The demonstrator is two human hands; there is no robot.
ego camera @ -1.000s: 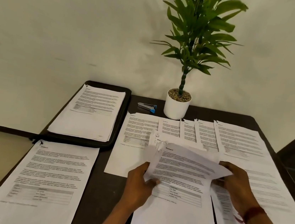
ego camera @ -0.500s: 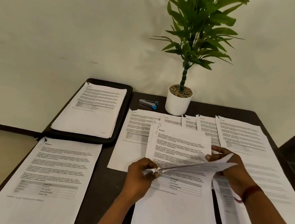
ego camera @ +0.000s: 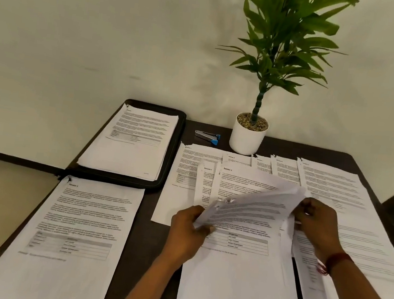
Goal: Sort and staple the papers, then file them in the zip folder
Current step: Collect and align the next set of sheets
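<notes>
- The left hand [ego camera: 188,232] pinches the near-left corner of a thin sheaf of lifted sheets [ego camera: 256,206], thumb on top and fingers curled beneath. The right hand [ego camera: 318,224] pinches the sheaf's right edge between thumb and fingertips. The sheaf hangs tilted above the centre stack [ego camera: 236,286].
- The step in hand looks like sorting: taking pages off the centre stack so each goes to its section pile. Stapling and filing are not yet done for this set.
- A row of overlapping section piles [ego camera: 330,185] runs along the back of the table [ego camera: 147,240], and one pile [ego camera: 69,228] sits at the near left. The black zip folder [ego camera: 179,134] lies at the far left with a set of papers [ego camera: 129,146] on it. The stapler [ego camera: 207,137] rests between the folder and the white plant pot [ego camera: 246,140], well apart from both hands.
- Read the heading on the uncovered page before letting go; it looks like "Section 3", though blurred. That way the sheaf lands on the matching pile.
- The sheaf's top-left corner looks curled and ragged. Flatten it, since the staple probably goes there.
- Hold both pinches light and level: thin paper sags, and the pages may fan apart or slide.
- Carry the sheaf over the back row, not across it. Those piles overlap, and a dragged edge could mix them.
- Square the edges against the table before reaching for the stapler.
</notes>
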